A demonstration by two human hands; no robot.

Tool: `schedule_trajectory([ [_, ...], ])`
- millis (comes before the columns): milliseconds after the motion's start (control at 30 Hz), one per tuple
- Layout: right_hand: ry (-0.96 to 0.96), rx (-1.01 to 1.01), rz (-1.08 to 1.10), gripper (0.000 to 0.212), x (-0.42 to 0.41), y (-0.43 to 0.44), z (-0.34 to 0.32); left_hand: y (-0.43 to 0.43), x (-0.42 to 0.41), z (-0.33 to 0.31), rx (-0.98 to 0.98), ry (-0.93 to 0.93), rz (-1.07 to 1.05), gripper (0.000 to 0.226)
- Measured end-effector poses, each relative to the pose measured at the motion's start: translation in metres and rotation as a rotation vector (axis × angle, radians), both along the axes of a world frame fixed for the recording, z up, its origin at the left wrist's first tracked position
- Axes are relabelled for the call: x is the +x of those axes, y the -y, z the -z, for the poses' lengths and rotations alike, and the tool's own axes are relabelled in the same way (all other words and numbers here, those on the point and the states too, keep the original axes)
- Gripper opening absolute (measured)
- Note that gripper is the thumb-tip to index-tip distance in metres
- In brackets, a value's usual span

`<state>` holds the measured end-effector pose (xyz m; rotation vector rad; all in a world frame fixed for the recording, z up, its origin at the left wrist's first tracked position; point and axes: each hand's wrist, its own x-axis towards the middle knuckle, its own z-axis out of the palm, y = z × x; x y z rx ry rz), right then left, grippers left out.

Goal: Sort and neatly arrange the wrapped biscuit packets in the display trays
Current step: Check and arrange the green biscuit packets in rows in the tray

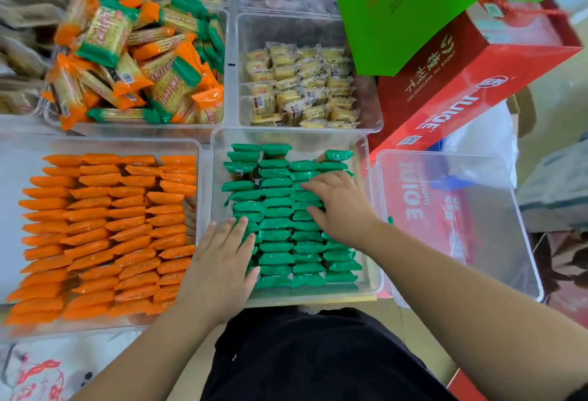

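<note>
Resting on green packets (276, 257) in clear tray (305, 136) | left hand (222, 260) flat, released | right hand (337, 206) flat, released

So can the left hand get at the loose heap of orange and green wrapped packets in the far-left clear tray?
Probably yes. The left hand rests flat on the rows of green wrapped packets, holding nothing; the loose heap lies uncovered ahead, nothing over it.

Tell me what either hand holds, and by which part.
Nothing is held: the left hand and right hand both rest on top of the green packets.
</note>
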<state>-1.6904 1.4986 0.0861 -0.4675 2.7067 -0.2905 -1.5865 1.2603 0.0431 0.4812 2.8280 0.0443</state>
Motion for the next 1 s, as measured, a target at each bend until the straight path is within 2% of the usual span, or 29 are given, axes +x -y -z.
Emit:
schedule_trajectory([
  [100, 0.087, -0.074, 0.018, 0.037, 0.042, -0.005, 0.000, 0.012, 0.010, 0.003, 0.066, -0.084, -0.013, 0.057],
  [267, 0.286, -0.241, 0.136, 0.020, 0.080, 0.008, 0.009, 0.028, 0.022, 0.008, 0.144, -0.063, 0.002, 0.058],
  [433, 0.406, -0.113, 0.030, 0.023, 0.078, 0.029, 0.022, 0.033, 0.024, 0.010, 0.191, -0.056, 0.020, 0.053],
  [667, 0.237, 0.083, -0.125, 0.049, 0.076, 0.039, 0.026, 0.034, 0.024, 0.012, 0.202, -0.020, 0.015, 0.052],
  [767, 0.175, 0.143, -0.174, 0.054, 0.076, 0.043, 0.028, 0.033, 0.025, 0.009, 0.204, -0.001, -0.001, 0.054],
  [867, 0.107, 0.206, -0.258, 0.046, 0.077, 0.048, 0.029, 0.032, 0.025, 0.008, 0.192, 0.015, -0.004, 0.055],
  [1000, 0.088, 0.187, -0.281, 0.019, 0.075, 0.047, 0.029, 0.032, 0.024, 0.008, 0.185, 0.024, -0.005, 0.056],
])
